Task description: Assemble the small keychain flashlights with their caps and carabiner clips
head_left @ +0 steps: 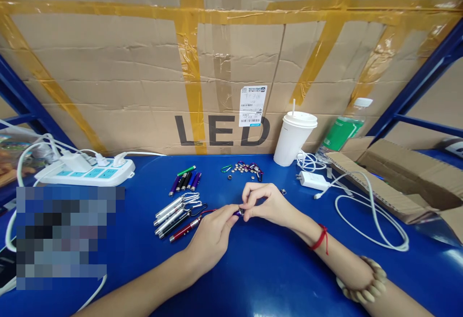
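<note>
My left hand (211, 232) is closed around a small purple tube (237, 213), whose end sticks out past the fingertips. At that end my right hand (265, 203) pinches a small dark, shiny piece; fingers hide most of it. Left of my hands lie silver pen flashlights (170, 206) with carabiner clips, a black one, and a red one (181, 230). Behind them is a row of short purple, black and blue tubes (184, 182), with a green tube (186, 171) above. Beyond my right hand are scattered button cells (242, 167) and coloured carabiners (226, 168).
A white power strip (90, 172) with plugs stands at left, near a blurred-out patch. At right are a white cup (294, 138), a green-labelled bottle (342, 131), a white charger (313, 181) with cable, and an open cardboard box (405, 172). A large taped carton (144, 80) stands behind.
</note>
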A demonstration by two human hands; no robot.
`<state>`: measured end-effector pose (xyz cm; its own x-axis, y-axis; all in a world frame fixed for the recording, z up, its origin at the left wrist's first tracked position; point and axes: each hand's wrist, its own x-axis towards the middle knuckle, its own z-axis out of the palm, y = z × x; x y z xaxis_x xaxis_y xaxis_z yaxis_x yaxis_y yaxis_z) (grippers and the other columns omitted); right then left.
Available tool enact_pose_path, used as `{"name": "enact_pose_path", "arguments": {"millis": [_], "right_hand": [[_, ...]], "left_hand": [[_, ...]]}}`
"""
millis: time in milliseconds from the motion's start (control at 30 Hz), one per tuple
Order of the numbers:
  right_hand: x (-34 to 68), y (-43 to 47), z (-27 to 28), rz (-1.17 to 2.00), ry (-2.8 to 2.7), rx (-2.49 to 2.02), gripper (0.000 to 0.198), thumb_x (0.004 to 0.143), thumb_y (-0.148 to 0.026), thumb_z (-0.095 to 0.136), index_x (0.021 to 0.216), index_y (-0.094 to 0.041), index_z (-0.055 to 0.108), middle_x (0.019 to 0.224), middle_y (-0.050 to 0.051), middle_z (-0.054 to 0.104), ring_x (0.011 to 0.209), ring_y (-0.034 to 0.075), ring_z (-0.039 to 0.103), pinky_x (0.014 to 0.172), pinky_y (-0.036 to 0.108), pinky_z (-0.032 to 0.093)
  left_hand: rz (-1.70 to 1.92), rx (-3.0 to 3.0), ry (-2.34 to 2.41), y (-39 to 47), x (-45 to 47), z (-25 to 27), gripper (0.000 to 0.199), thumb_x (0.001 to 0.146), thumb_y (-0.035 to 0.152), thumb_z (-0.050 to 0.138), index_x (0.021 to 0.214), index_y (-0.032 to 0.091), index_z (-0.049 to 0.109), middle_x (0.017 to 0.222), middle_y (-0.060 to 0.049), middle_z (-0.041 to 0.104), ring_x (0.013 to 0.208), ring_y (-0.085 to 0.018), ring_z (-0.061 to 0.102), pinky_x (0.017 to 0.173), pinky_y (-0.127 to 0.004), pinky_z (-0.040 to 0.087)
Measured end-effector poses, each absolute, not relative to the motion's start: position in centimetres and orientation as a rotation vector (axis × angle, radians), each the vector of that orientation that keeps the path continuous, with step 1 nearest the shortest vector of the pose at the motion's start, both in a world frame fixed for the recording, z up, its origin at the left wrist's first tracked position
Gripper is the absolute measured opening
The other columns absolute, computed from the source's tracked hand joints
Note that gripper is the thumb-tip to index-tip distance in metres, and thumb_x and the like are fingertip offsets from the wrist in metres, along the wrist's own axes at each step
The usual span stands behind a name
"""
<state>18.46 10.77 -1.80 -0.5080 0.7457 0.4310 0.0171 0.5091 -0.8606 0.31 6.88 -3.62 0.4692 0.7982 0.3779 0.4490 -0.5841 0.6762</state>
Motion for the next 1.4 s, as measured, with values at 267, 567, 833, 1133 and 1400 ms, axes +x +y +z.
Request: {"name": "enact_pose_path", "arguments": {"millis": [267,567,833,1133,1400], "right_hand": [[18.0,10.7,-2.1,1.001,-1.845,-0.744,0.034,0.062,-0.038,0.078,0.054,-0.011,0.059,0.064,0.001,0.049,0.058,0.007,0.046,0.05,0.018,0.036],[17.9,10.8,-2.2,0.965,-1.829,-0.852,0.032,0.063,-0.043,0.077,0.059,-0.013,0.064,0.064,0.002,0.052,0.061,0.008,0.048,0.056,0.02,0.038],[18.0,10.7,-1.4,0.954,-1.871,-0.883,0.03,0.072,-0.042,0.069,0.069,-0.012,0.069,0.073,0.005,0.057,0.065,0.009,0.051,0.051,0.018,0.038],[18.9,11.4,-0.9,0.898,-1.851,-1.01,0.038,0.083,-0.045,0.056,0.096,-0.012,0.069,0.091,0.009,0.061,0.065,0.009,0.053,0.046,0.017,0.044],[21.0,12.3,-0.8,0.829,-2.081,-1.148,0.035,0.068,-0.042,0.072,0.091,-0.016,0.072,0.078,0.004,0.063,0.061,0.009,0.052,0.055,0.019,0.042]], "left_hand": [[1.257,2.38,1.04,7.3,0.2,-4.0,0.026,0.091,0.02,0.04,0.099,0.014,0.065,0.071,-0.004,0.064,0.062,-0.013,0.056,0.057,-0.021,0.045],[1.209,2.226,1.148,7.3,0.4,-4.1,0.025,0.09,0.021,0.044,0.102,0.016,0.066,0.079,-0.005,0.064,0.067,-0.013,0.057,0.066,-0.022,0.047],[1.111,2.041,1.171,7.1,0.5,-3.2,0.026,0.091,0.025,0.041,0.106,0.021,0.063,0.079,-0.002,0.061,0.07,-0.013,0.055,0.068,-0.022,0.045],[1.009,1.904,1.261,7.0,0.6,-2.5,0.027,0.091,0.032,0.038,0.102,0.02,0.059,0.077,-0.001,0.061,0.067,-0.013,0.053,0.07,-0.024,0.044],[1.038,1.813,1.313,6.9,0.6,-2.4,0.026,0.089,0.035,0.039,0.104,0.02,0.054,0.082,-0.003,0.06,0.071,-0.014,0.055,0.071,-0.027,0.046]]}}
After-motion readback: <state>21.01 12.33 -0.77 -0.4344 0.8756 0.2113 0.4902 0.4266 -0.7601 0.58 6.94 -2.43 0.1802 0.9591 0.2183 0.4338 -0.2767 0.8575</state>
